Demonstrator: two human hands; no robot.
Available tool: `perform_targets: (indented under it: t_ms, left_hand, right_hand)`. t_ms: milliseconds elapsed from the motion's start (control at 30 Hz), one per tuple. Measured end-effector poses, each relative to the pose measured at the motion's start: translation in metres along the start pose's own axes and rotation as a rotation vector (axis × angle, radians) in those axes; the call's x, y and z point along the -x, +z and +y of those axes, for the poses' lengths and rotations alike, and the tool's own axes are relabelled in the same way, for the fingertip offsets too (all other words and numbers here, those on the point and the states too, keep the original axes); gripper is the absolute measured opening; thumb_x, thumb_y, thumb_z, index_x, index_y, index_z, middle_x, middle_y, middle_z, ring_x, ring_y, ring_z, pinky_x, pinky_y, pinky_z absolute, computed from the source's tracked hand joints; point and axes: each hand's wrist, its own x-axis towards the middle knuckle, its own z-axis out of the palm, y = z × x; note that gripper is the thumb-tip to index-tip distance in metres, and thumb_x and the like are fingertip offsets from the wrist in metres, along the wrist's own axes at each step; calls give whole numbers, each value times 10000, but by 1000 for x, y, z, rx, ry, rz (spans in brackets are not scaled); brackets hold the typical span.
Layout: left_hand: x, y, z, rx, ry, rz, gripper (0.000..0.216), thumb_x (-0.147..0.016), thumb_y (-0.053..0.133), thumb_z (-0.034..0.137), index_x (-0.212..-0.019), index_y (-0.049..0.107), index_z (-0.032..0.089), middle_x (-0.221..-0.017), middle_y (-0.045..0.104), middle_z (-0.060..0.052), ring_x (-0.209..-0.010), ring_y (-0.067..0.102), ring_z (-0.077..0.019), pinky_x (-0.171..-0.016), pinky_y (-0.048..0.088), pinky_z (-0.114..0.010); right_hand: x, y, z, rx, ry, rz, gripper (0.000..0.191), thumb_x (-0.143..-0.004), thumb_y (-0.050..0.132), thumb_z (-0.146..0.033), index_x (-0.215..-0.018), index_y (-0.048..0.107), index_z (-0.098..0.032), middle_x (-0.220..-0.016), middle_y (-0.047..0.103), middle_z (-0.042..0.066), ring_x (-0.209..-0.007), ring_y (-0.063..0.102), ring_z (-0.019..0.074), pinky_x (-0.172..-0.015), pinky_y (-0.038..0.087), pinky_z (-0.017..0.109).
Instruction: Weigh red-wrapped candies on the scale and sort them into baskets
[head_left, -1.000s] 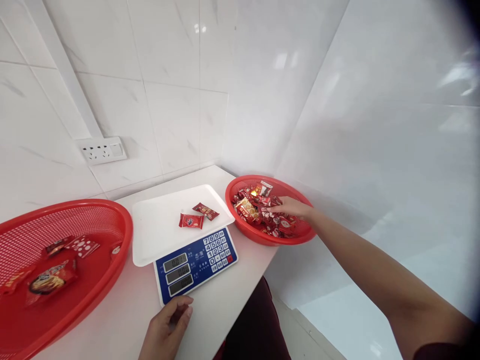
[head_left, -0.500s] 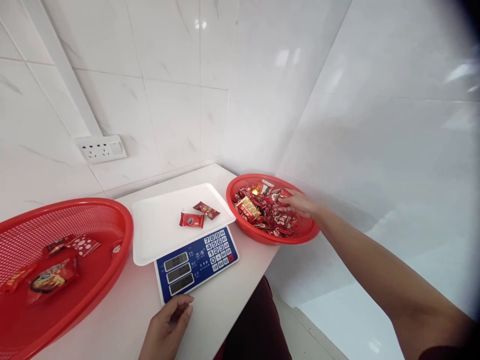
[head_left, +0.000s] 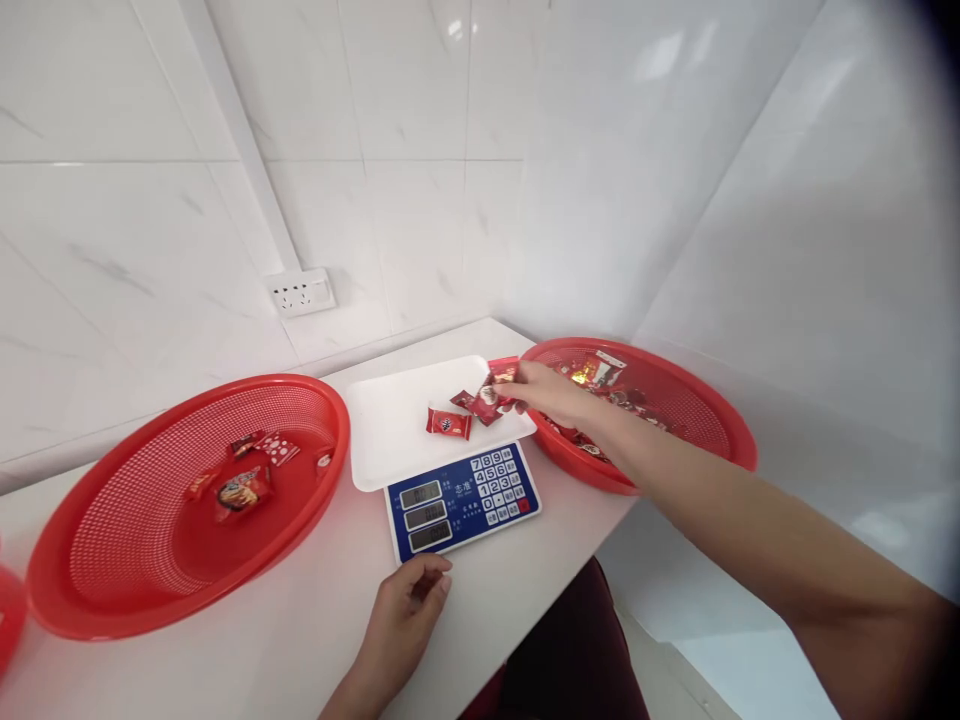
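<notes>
My right hand (head_left: 551, 392) reaches from the right-hand red basket (head_left: 716, 425) over the white pan of the digital scale (head_left: 390, 430), its fingers closed on a red candy packet (head_left: 501, 376). Two red candy packets (head_left: 448, 423) lie on the pan just below the hand. My left hand (head_left: 405, 622) rests on the white counter in front of the scale's blue keypad panel (head_left: 461, 498), fingers loosely curled and holding nothing. The right basket holds several red wrapped candies (head_left: 600, 372).
A large red mesh basket (head_left: 97, 540) at the left holds several red snack packets (head_left: 241, 485). Part of another red rim (head_left: 7, 620) shows at the far left edge. A wall socket (head_left: 301, 292) sits on the tiled wall behind. The counter's corner ends near the right basket.
My right hand left the right basket and moved left over the scale pan with a candy packet. The view shifted, so everything appears further right. My left hand stayed by the scale.
</notes>
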Motion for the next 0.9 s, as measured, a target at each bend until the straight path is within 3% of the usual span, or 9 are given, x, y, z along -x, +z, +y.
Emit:
perform_targets:
  t_ms: [67, 133, 300, 400, 500, 567, 667, 767, 900]
  left_hand:
    - [-1, -1, -2, 6, 8, 9, 233, -771, 549, 403, -852, 619, 197, -720, 606, -17, -698, 558, -177, -646, 449, -273]
    - [-1, -2, -4, 7, 17, 16, 221, -778, 547, 393, -848, 617, 195, -716, 600, -14, -695, 551, -172, -642, 442, -269]
    - [0, -1, -4, 22, 18, 14, 219, -780, 540, 387, -855, 613, 194, -732, 602, -16, -704, 550, -171, -643, 440, -270]
    - [1, -1, -1, 21, 9, 4, 216, -774, 543, 387, -844, 614, 196, -722, 601, -12, -698, 550, -169, -646, 446, -274]
    - [1, 0, 1, 20, 14, 10, 217, -771, 545, 391, -834, 616, 196, -711, 604, -8, -691, 557, -169, -642, 453, -277]
    - [1, -1, 1, 24, 18, 17, 217, -771, 545, 391, -838, 616, 197, -713, 609, -8, -688, 562, -169, -637, 458, -278]
    - [1, -1, -1, 17, 28, 10, 200, -778, 543, 372, -851, 616, 201, -727, 618, -10, -694, 564, -169, -645, 462, -282]
    - [2, -1, -3, -2, 28, -8, 187, -791, 530, 353, -864, 613, 202, -736, 616, -11, -701, 562, -167, -656, 460, -281]
    - [1, -1, -3, -10, 21, -14, 190, -795, 526, 353, -867, 608, 197, -748, 613, -14, -713, 557, -167, -665, 455, -280]
  right_hand:
    - [-14, 21, -5, -3, 18, -68, 100, -784, 580, -181, -880, 555, -166, -799, 644, 38, -636, 599, 111, -498, 466, 197]
    - [-25, 35, -7, 29, 35, -55, 91, -803, 554, -175, -885, 514, -176, -762, 615, 13, -606, 590, 100, -501, 469, 200]
    - [-39, 42, -3, 140, 45, 34, 307, -779, 573, -169, -1051, 431, -187, -694, 586, -14, -488, 522, 93, -420, 407, 206]
    - [-40, 38, -3, 203, -6, -19, 424, -791, 580, -249, -1168, 400, -178, -875, 636, 56, -591, 574, 118, -499, 449, 236]
    - [-37, 36, -4, 492, -131, 82, 530, -771, 611, -315, -1244, 411, -186, -1168, 566, 123, -778, 604, 167, -695, 474, 310]
    - [-31, 37, -1, 667, -214, 128, 465, -795, 579, -314, -1232, 463, -203, -1194, 562, 107, -834, 600, 188, -769, 454, 339]
    - [-17, 47, 8, 749, -331, -41, 270, -849, 494, -273, -1095, 595, -225, -1039, 647, 55, -882, 598, 199, -793, 447, 338]
    - [-4, 62, 19, 792, -460, -201, 276, -842, 492, -216, -1081, 629, -220, -1061, 640, 68, -990, 571, 220, -866, 424, 362]
    - [0, 70, 22, 748, -548, -224, 330, -839, 499, -198, -1154, 597, -203, -1177, 588, 88, -1101, 517, 215, -941, 391, 365]
